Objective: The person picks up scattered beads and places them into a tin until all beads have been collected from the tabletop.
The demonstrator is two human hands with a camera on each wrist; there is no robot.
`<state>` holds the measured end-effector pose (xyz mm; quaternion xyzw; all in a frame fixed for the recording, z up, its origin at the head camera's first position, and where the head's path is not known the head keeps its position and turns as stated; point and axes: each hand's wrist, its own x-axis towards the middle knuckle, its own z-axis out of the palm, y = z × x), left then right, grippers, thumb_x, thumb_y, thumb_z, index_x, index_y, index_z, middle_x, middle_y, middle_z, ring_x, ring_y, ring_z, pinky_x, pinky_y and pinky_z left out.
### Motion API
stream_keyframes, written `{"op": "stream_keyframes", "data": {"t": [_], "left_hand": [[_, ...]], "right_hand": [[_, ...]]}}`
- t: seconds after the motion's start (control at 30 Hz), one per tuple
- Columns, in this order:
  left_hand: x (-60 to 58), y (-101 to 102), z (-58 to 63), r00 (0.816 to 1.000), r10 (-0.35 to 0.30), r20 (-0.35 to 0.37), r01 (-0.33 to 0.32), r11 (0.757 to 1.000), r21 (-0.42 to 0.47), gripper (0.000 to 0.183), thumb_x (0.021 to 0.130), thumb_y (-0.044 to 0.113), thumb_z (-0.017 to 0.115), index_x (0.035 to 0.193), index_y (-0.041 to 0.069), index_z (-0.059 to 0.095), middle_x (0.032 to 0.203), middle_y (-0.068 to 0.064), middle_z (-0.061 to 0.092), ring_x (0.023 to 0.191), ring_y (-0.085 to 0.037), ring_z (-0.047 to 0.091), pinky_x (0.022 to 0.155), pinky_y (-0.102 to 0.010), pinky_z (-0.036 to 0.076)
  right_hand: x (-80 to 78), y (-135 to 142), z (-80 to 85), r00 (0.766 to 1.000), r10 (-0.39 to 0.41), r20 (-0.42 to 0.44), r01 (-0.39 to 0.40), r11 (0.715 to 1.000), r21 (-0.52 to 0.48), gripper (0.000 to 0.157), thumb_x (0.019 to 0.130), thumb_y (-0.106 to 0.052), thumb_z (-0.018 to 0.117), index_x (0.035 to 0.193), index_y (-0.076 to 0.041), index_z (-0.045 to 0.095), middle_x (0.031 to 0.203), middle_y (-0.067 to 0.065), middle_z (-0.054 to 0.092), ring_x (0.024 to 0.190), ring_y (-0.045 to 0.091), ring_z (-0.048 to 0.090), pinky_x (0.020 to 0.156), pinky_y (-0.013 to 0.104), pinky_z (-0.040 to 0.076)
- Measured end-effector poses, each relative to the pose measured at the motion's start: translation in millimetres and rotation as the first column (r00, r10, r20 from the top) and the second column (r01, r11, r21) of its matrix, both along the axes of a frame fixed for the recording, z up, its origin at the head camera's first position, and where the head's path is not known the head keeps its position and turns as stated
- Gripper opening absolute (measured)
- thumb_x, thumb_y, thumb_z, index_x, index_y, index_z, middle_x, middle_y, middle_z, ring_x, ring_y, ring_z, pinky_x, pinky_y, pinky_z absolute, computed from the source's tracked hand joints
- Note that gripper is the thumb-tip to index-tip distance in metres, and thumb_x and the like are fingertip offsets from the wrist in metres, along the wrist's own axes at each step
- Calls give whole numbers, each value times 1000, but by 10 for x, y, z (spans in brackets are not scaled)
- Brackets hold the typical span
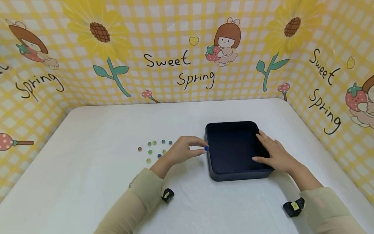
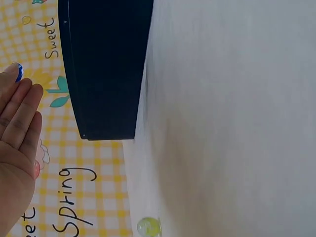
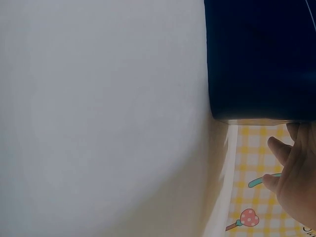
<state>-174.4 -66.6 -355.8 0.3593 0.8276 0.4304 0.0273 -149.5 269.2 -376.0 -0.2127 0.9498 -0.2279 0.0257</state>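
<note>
My left hand (image 1: 181,150) pinches a blue marble (image 1: 206,148) between thumb and fingertips, right at the left rim of a dark navy square tray (image 1: 239,176). In the left wrist view the blue marble (image 2: 19,72) shows at the fingertips, above the tray's side wall (image 2: 106,74). Over at the tray's right side, my right hand (image 1: 276,155) rests on the rim with its fingers spread and fairly straight. The right wrist view shows that hand (image 3: 298,173) close against the tray's outer corner.
Several glass marbles (image 1: 150,152) in green, yellow, blue and brown lie scattered on the white table (image 1: 96,169), left of the tray and partly behind my left hand. A yellow checked cloth (image 1: 163,29) with printed flowers stands around the table's back and sides.
</note>
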Motion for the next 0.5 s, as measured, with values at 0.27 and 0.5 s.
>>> {"op": "stream_keyframes", "data": {"t": [0.27, 0.5], "left_hand": [[-19, 104, -21, 1000, -13, -9, 13, 1000, 12, 18, 79, 20, 64, 96, 14, 64, 93, 7, 62, 88, -5, 56, 84, -23, 41], [-57, 243, -58, 999, -49, 5, 49, 998, 36, 19, 79, 18, 64, 97, 12, 64, 92, 6, 62, 86, -4, 55, 83, -20, 41]], "right_hand": [[0, -28, 9, 1000, 3, 10, -3, 1000, -1, 84, 80, -41, 57, 137, -1, 11, 142, 15, 2, 127, 36, 7, 97, 56, 2], [3, -16, 21, 1000, 0, 1, 0, 1000, 7, 85, 80, -41, 58, 137, 0, 11, 142, 18, 4, 126, 36, 8, 96, 57, 3]]}}
